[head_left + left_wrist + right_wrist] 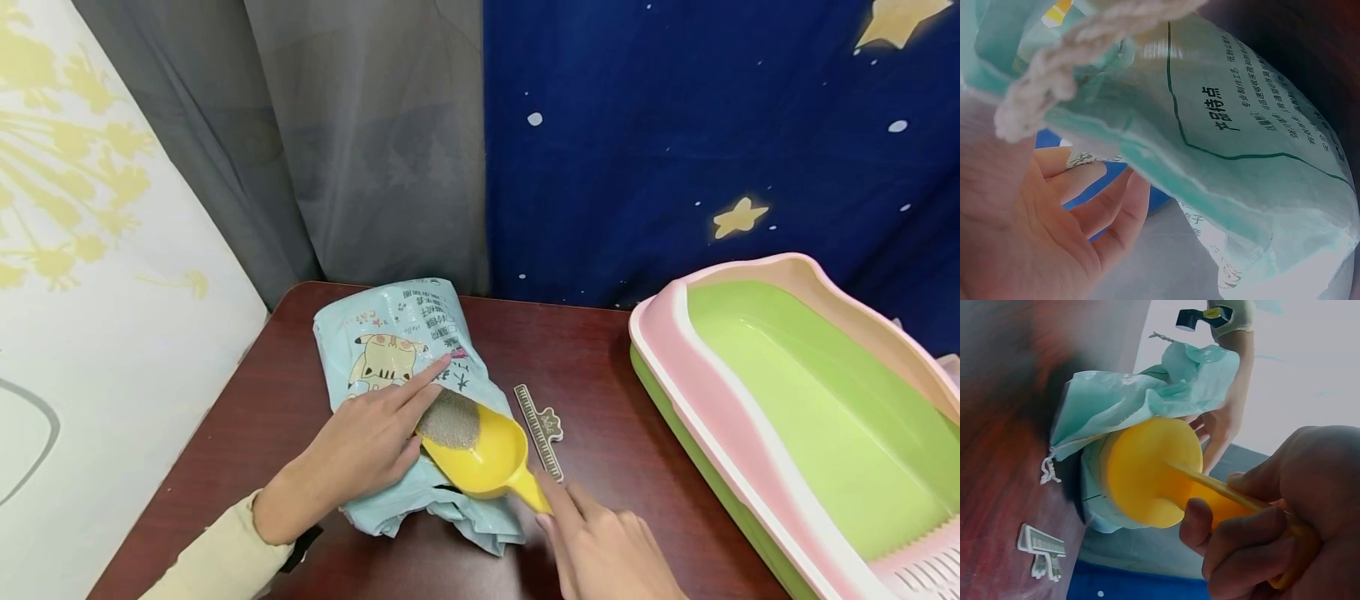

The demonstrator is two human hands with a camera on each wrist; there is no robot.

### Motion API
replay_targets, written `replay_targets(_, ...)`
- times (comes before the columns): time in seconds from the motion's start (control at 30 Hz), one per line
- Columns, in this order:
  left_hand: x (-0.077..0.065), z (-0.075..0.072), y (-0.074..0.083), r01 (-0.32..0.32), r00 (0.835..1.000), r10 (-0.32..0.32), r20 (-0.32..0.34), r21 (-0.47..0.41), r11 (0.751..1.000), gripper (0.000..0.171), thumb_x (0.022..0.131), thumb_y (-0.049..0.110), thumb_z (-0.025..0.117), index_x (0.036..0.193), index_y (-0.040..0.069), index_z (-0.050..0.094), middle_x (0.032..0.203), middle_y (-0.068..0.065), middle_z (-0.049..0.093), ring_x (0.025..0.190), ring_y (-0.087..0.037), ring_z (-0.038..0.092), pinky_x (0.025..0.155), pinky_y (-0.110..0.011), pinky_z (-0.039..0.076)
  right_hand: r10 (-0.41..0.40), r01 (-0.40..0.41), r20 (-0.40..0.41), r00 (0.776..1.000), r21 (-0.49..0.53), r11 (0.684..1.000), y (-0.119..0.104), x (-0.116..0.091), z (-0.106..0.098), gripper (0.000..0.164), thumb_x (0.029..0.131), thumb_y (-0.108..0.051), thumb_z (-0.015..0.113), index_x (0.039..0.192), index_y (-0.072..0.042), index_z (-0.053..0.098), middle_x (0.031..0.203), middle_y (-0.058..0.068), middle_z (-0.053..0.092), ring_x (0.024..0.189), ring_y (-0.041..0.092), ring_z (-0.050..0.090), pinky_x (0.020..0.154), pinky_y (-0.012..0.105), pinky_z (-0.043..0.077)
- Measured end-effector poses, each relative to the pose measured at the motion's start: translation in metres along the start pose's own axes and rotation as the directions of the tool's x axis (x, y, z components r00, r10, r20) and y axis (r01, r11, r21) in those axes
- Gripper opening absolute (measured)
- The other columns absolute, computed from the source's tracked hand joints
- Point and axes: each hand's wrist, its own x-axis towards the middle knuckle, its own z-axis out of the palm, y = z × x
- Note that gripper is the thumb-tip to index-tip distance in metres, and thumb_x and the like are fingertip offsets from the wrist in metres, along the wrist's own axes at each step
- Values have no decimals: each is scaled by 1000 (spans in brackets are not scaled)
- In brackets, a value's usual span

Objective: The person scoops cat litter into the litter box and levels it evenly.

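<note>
A light-blue bag (390, 304) with a cartoon animal and printed text lies on the table, its mouth toward me. My left hand (371, 437) is at the mouth, the index finger lying along the printed side; in the left wrist view a strip of the bag's edge (1094, 159) runs between the fingers of the left hand (1066, 219). My right hand (607, 542) grips the handle of a yellow scoop (491, 454). Grey granular litter (452, 421) lies in the front part of the scoop, which overlaps the bag's mouth. The right wrist view shows the scoop (1150, 469) from behind.
A green litter box (817, 400) with a pink rim (731, 400) stands at the right of the table (592, 375). A long ruler-like clip (542, 429) lies between bag and box. Curtains hang behind, and a pale patterned wall is at the left.
</note>
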Motion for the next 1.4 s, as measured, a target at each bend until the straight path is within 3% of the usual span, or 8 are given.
replay_targets(0.1,0,0,0,6,1000,-6,11,12,1000,57,90,10,75,145,1,67,176,-1,40,83,-21,67,68,-37,58,11,-11,-23,1000,-1,1000,1,-3,0,54,119,-44,31,140,-11,68,81,-10,53,49,4,33,45,24,28)
replay_targets(0.2,0,0,0,12,1000,-12,17,18,1000,56,90,11,76,145,0,67,176,-1,40,89,-22,70,73,-39,60,20,-20,-32,999,0,1000,1,-7,0,52,119,-43,33,141,-12,68,81,-11,51,50,3,27,46,23,26)
replay_targets(0.33,-1,0,1,18,1000,-18,22,22,1000,56,91,13,76,144,0,67,175,-1,41,94,-22,71,76,-39,61,-3,2,-60,998,-11,1000,3,-10,1,60,119,-46,25,139,-11,70,79,-14,47,53,0,22,46,20,24)
replay_targets(0.6,-1,1,1,20,1000,-20,13,9,1000,57,91,10,74,146,1,66,176,0,40,96,-22,72,78,-40,62,-39,38,-96,995,-12,999,13,-19,4,56,119,-47,30,138,-13,70,81,-14,51,53,-2,24,45,20,27)
replay_targets(0.9,-1,1,1,25,1000,-25,14,-1,1000,59,91,10,73,149,1,65,176,0,40,90,-21,70,72,-37,59,-65,66,-122,990,0,998,23,-28,8,57,120,-47,29,137,-12,70,82,-17,44,59,-8,21,48,14,24)
replay_targets(1.4,-2,3,0,7,1000,-7,-9,-15,1000,60,90,9,75,148,0,65,176,-1,40,87,-21,69,68,-35,58,-111,129,-196,974,81,988,37,-43,11,52,119,-45,40,136,-9,74,88,-13,59,62,-7,40,52,13,35)
